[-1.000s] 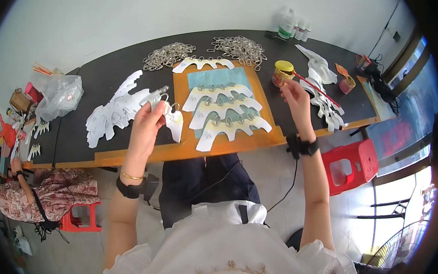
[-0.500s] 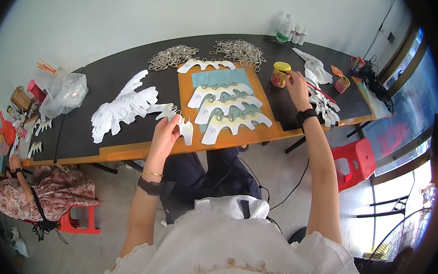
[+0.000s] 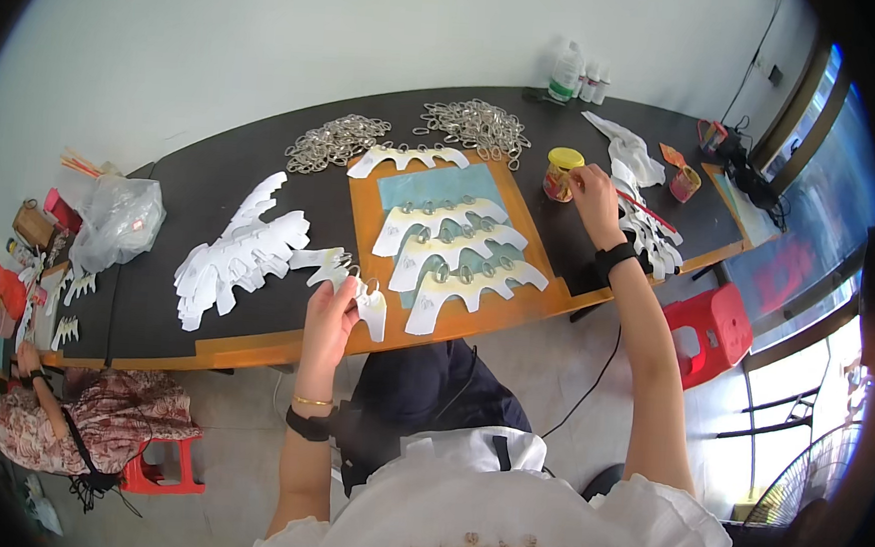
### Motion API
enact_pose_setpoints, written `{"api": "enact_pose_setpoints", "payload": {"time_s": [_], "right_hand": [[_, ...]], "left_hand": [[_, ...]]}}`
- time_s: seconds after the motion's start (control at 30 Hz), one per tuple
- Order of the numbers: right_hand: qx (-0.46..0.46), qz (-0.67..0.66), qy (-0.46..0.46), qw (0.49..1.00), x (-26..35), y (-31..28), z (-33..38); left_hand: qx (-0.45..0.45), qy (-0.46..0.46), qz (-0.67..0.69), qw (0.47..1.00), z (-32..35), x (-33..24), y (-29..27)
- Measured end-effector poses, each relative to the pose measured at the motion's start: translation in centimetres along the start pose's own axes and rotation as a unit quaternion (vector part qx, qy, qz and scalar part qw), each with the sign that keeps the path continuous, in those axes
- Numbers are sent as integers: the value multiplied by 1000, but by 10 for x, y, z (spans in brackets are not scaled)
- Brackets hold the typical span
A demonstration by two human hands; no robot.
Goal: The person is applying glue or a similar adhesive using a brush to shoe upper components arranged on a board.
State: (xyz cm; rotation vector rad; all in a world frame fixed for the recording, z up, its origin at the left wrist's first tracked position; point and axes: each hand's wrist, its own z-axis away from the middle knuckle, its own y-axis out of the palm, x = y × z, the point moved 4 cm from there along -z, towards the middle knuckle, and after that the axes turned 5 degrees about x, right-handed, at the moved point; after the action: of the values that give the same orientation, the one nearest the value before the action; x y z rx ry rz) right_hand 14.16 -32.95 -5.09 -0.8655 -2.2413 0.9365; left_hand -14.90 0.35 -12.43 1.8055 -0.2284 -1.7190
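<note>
My left hand (image 3: pixel 332 317), at the table's front edge, pinches a white scallop-edged cut-out piece (image 3: pixel 371 315) with metal rings along its top. Toward the right, my right hand (image 3: pixel 594 198) has its fingers closed beside a small jar with a yellow top (image 3: pixel 562 176). A thin red stick (image 3: pixel 650 211) runs out from behind that hand and appears to be held in it; its tip is hidden. Between the hands, several white cut-outs (image 3: pixel 459 245) with rings and yellowish upper edges lie in rows on a blue sheet (image 3: pixel 417 191) over an orange board (image 3: pixel 511 193).
Left of the board lies a heap of plain white cut-outs (image 3: pixel 243 252). Two piles of metal rings (image 3: pixel 337 142) sit behind. More white pieces (image 3: pixel 650 236), a white cloth (image 3: pixel 627 150), another small jar (image 3: pixel 683 184) and bottles (image 3: pixel 567 73) stand right. A co-worker (image 3: pixel 98 418) sits far left.
The whole view has shifted, so the table appears lower. Both hands keep nearly the same places: left at the cut-out, right by the yellow-topped jar.
</note>
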Motion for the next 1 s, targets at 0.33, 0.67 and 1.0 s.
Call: {"api": "enact_pose_setpoints", "payload": {"time_s": [0.33,0.67,1.0], "right_hand": [[16,-77,1,997,-9,-2,-14],[58,-61,38,996,3,-16,-14],[51,-91,68,992,-8,-1,-16]], "left_hand": [[-11,-15,8,1000,-6,-1,-2],[-7,-11,36,999,-1,3,-8],[-13,-23,44,999,-2,0,-5]]}}
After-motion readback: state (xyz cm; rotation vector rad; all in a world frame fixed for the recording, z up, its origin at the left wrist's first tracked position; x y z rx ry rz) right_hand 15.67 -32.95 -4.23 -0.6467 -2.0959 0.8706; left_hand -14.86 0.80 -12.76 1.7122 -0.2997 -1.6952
